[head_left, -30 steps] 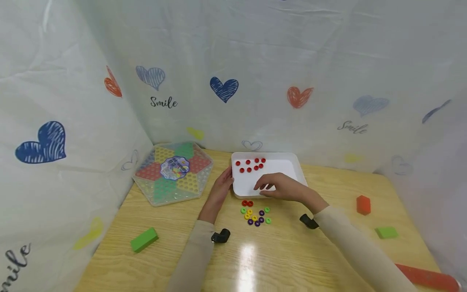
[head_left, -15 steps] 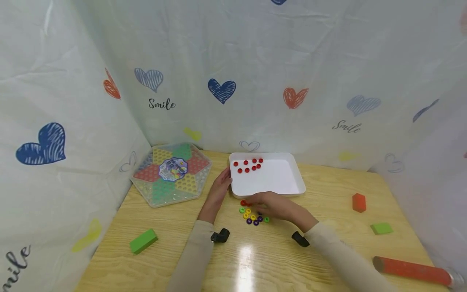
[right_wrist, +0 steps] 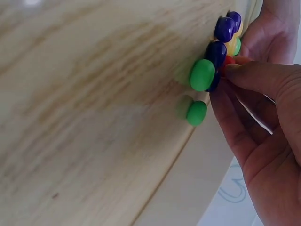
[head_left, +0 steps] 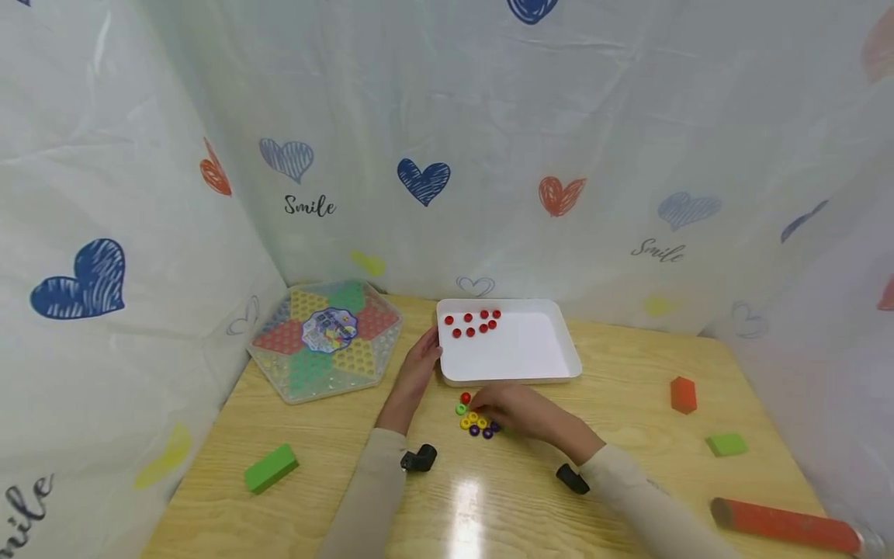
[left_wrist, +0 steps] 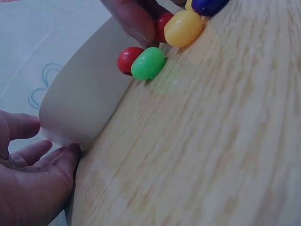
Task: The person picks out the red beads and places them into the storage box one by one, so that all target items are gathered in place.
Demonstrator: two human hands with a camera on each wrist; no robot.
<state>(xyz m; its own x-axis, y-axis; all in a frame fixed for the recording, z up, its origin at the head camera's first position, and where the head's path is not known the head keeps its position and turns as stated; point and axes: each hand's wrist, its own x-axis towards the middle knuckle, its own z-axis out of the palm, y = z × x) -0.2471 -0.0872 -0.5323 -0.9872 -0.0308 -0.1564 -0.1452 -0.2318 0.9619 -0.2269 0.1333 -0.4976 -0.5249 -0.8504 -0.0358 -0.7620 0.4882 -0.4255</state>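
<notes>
A white tray (head_left: pixel 510 380) lies at the back of the table with several red beads (head_left: pixel 471 332) in its left half. My left hand (head_left: pixel 417 369) touches the tray's left side, thumb at the rim and fingers along the outer wall. In front of the tray, my right hand (head_left: pixel 520 409) pinches a red bead (right_wrist: pixel 228 63) between thumb and fingertips, low among the loose beads. Around it lie another red bead (head_left: pixel 466 397), green beads (right_wrist: pixel 202 75), yellow beads (head_left: pixel 465 423) and purple beads (head_left: pixel 487 433). The right hand covers part of this group in the head view.
A hexagonal board (head_left: pixel 324 341) under a clear cover lies at the back left. A green block (head_left: pixel 271 469) sits at the front left. On the right are a red block (head_left: pixel 683 395), a flat green block (head_left: pixel 726 444) and a red tube (head_left: pixel 785 526). A printed curtain (head_left: pixel 489 233) hangs behind.
My right hand has come from over the tray toward me, down to the loose beads, and now pinches a red one. The left hand stays at the tray's side. The head view has shifted slightly.
</notes>
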